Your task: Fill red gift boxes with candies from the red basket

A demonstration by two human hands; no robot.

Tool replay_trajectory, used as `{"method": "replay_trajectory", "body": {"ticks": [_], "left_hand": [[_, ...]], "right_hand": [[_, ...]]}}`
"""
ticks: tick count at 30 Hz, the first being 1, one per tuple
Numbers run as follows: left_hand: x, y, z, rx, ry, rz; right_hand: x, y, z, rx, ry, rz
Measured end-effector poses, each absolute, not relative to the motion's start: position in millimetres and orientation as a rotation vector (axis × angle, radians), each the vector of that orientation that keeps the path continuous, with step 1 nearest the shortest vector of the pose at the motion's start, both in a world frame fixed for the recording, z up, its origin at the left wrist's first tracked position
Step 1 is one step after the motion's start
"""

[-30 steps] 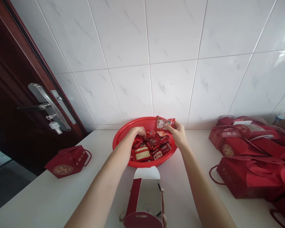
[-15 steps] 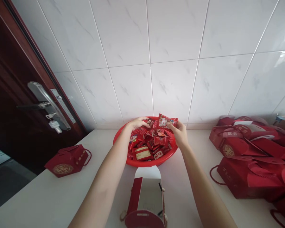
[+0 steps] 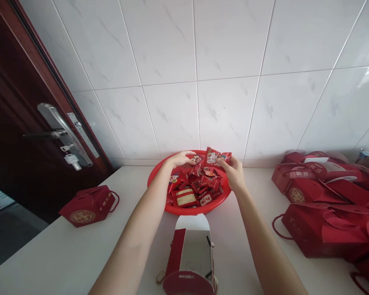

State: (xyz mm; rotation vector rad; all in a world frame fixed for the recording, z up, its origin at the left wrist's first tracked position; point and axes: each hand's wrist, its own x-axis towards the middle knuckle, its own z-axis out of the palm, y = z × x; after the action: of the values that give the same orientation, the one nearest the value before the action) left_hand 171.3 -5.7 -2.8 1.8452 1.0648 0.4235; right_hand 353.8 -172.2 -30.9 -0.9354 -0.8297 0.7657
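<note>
Fingers of the left hand (image 3: pixel 182 159), nearly closed, have raised 1 small packet (image 3: pixel 197 159) off the pile in the red basket (image 3: pixel 156 172); the right hand (image 3: pixel 236 175) pinches 1 larger packet (image 3: pixel 213 157) above its rim.

Tiled room with a keyed door (image 3: pixel 15 102).

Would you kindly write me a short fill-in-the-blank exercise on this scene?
The right hand holds up a packet whose wrapper is mostly ____.
The box in front of the basket stands ____, its pale inside showing.
The keys hang towards the picture's ____ side.

Missing words: red; open; left.
</note>
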Motion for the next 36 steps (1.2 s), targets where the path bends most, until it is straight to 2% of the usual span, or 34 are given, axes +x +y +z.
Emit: {"method": "replay_trajectory", "body": {"ticks": [36], "left_hand": [[172.3, -1.9, -7.1, 2.001, 1.104, 0.369]], "right_hand": [[354.1, -172.6, -29.4, -0.945, -0.833, 0.758]]}}
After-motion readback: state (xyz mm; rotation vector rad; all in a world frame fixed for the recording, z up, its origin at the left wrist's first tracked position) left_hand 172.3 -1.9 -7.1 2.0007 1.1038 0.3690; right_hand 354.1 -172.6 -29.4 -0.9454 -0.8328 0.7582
